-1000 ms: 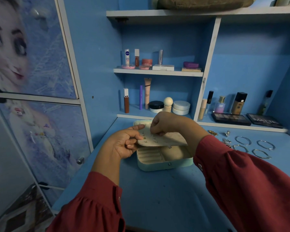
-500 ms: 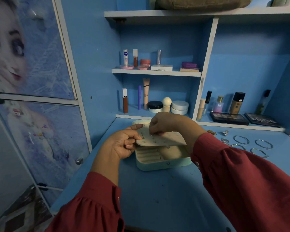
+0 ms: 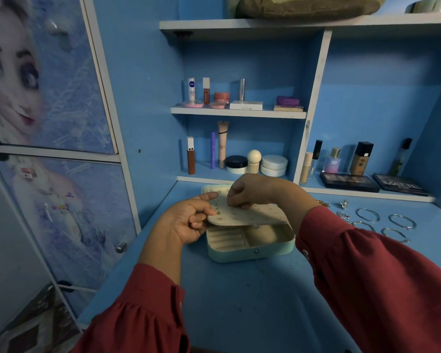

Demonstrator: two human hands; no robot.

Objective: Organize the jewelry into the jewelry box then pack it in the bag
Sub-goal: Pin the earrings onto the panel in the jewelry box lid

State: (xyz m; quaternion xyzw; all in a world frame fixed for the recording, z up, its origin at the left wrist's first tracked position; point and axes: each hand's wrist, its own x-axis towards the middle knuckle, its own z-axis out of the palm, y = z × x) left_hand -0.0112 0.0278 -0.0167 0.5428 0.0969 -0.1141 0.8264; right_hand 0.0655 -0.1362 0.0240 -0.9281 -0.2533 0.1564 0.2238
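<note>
Blue desk [image 3: 239, 301], open jewelry box [image 3: 250, 250], left hand [image 3: 189, 220] gripping earring panel [image 3: 252, 215] edge, right hand [image 3: 247, 191] pinching at studs, bangles [image 3: 385, 222] nearby

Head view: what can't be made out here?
- Right hand: fingertips curl down onto the earring panel, hiding whatever they pinch.
- Studs on the panel: too small to identify.
- Jewelry box: the panel covers its rear compartments.
- Bag: not visible anywhere.
</note>
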